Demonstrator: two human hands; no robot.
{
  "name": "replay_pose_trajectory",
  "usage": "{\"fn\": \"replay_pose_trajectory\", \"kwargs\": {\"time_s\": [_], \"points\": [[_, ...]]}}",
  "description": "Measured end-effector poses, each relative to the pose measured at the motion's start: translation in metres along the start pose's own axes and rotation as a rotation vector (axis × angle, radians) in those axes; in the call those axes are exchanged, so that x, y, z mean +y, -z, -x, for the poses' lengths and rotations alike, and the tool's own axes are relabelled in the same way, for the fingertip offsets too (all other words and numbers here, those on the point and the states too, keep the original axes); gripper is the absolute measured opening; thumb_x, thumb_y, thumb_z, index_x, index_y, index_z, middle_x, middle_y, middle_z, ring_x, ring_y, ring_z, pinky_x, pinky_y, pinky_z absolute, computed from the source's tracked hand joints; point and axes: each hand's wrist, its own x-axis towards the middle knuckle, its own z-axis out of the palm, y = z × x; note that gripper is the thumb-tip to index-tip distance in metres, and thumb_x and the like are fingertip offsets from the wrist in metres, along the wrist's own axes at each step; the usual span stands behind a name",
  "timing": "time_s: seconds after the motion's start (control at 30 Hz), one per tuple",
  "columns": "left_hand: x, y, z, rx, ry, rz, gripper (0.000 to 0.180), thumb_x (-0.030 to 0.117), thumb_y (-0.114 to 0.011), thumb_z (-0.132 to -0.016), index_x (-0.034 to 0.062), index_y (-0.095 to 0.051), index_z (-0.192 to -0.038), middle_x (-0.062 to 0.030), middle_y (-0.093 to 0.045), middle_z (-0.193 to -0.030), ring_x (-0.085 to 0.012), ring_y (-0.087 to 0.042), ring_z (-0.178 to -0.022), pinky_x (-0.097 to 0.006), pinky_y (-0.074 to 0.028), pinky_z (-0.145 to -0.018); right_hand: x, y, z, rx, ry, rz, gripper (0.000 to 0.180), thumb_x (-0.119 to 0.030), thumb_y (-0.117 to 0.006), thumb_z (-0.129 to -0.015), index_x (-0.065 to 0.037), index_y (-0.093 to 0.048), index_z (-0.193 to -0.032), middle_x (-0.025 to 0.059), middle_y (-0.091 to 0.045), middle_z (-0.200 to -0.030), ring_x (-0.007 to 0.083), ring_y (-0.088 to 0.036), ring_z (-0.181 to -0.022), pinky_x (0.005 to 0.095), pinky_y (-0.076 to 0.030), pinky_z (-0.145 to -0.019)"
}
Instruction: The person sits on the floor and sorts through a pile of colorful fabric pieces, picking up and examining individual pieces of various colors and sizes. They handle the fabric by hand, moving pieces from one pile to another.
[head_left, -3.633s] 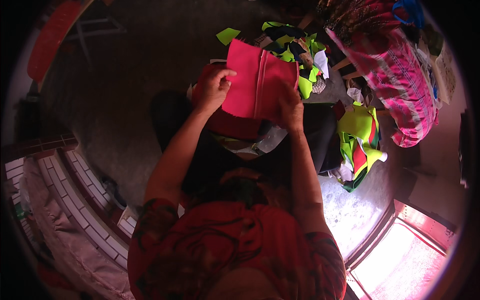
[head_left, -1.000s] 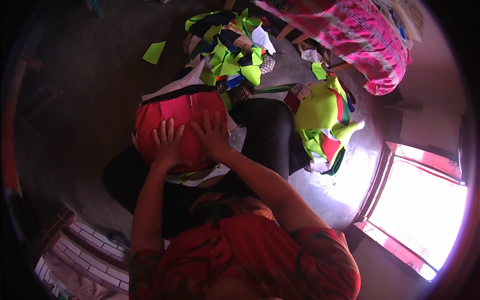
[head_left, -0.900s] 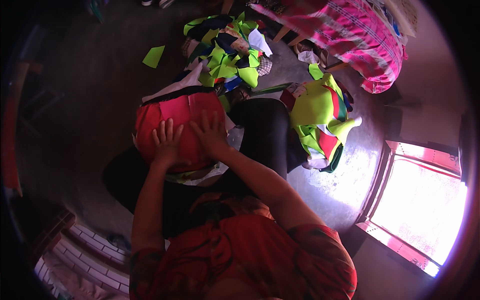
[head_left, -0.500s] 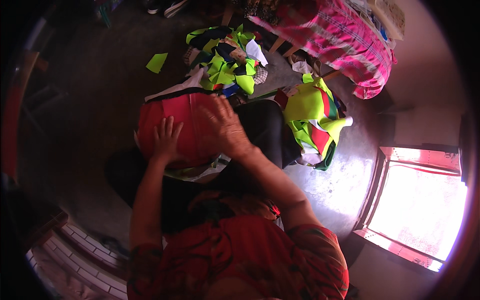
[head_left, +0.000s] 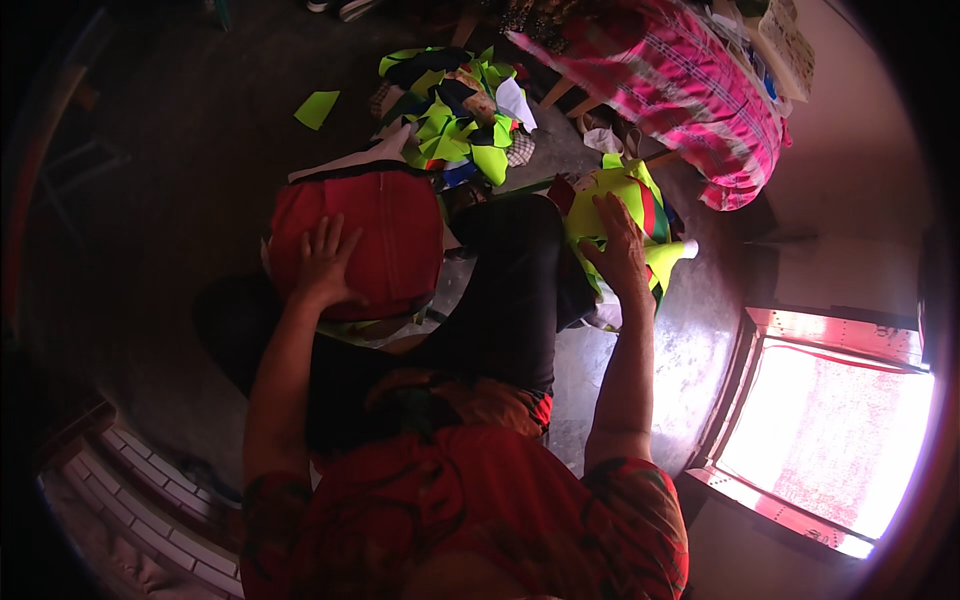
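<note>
A stack of red fabric pieces (head_left: 385,235) lies on my lap over my black-clad legs. My left hand (head_left: 325,262) rests flat on its lower left part, fingers spread. My right hand (head_left: 618,250) reaches out to the right and lies open on a pile of neon yellow-green and red fabric (head_left: 625,205) on the floor beside my knee (head_left: 515,260). Neither hand grips anything.
A heap of yellow-green, black and white fabric scraps (head_left: 455,110) lies ahead on the dark floor, with one loose green scrap (head_left: 316,108) to its left. A pink checked cloth (head_left: 690,90) drapes over furniture at upper right. A bright doorway (head_left: 835,430) opens at right.
The red pieces, held up earlier, now lie flat on my lap. My right hand has lifted off them and swung right onto the yellow-green pile; my left hand stays put.
</note>
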Motion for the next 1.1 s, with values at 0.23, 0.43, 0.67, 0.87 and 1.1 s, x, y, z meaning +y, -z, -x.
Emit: {"fn": "replay_pose_trajectory", "kwargs": {"time_s": [0.23,0.43,0.67,0.87,1.1], "points": [[-0.002,-0.001,0.002,0.041,-0.020,0.050,0.123,0.047,-0.088,-0.046,0.0218,-0.025,-0.149,-0.0109,-0.003,-0.158,-0.0324,0.000,-0.146,-0.057,-0.008,-0.115,-0.001,-0.021,0.003,0.092,-0.052,-0.025,0.068,-0.013,-0.072,-0.070,-0.008,-0.049,-0.133,0.0192,-0.044,-0.140,0.0339,-0.041,-0.130,0.0452,-0.030,-0.108],[-0.005,-0.009,0.005,0.071,-0.039,0.079,0.119,0.044,-0.089,-0.048,0.0212,-0.029,-0.148,-0.0104,-0.004,-0.158,-0.0322,-0.001,-0.146,-0.056,-0.008,-0.115,-0.001,-0.017,0.002,0.181,-0.117,-0.246,0.045,-0.014,-0.069,-0.074,-0.004,-0.062,-0.118,0.0174,-0.059,-0.123,0.0328,-0.056,-0.114,0.0394,-0.043,-0.098],[-0.005,-0.004,0.006,0.069,-0.043,0.113,0.111,0.039,-0.088,-0.052,0.0204,-0.032,-0.146,-0.0109,-0.005,-0.158,-0.0326,-0.003,-0.145,-0.056,-0.008,-0.115,-0.015,-0.022,-0.003,0.281,-0.157,-0.119,0.032,-0.015,-0.064,-0.079,-0.005,-0.066,-0.110,0.0129,-0.065,-0.112,0.0315,-0.061,-0.102,0.0399,-0.046,-0.091],[-0.005,-0.005,0.004,0.070,-0.036,0.093,0.109,0.042,-0.087,-0.053,0.0206,-0.033,-0.146,-0.0111,-0.008,-0.157,-0.0327,-0.006,-0.145,-0.056,-0.009,-0.116,-0.023,-0.016,-0.008,0.271,-0.389,-0.125,0.025,-0.026,-0.055,-0.089,-0.004,-0.065,-0.092,0.0173,-0.065,-0.095,0.0378,-0.062,-0.088,0.0434,-0.048,-0.075],[-0.007,-0.009,0.006,0.119,-0.078,0.135,0.108,0.039,-0.087,-0.054,0.0180,-0.034,-0.145,-0.0117,-0.010,-0.157,-0.0325,-0.007,-0.145,-0.054,-0.011,-0.115,0.027,-0.014,0.001,0.516,-0.539,-0.796,0.025,-0.026,-0.055,-0.095,-0.004,-0.064,-0.102,0.0073,-0.066,-0.091,0.0173,-0.060,-0.077,0.0327,-0.047,-0.064]]}}
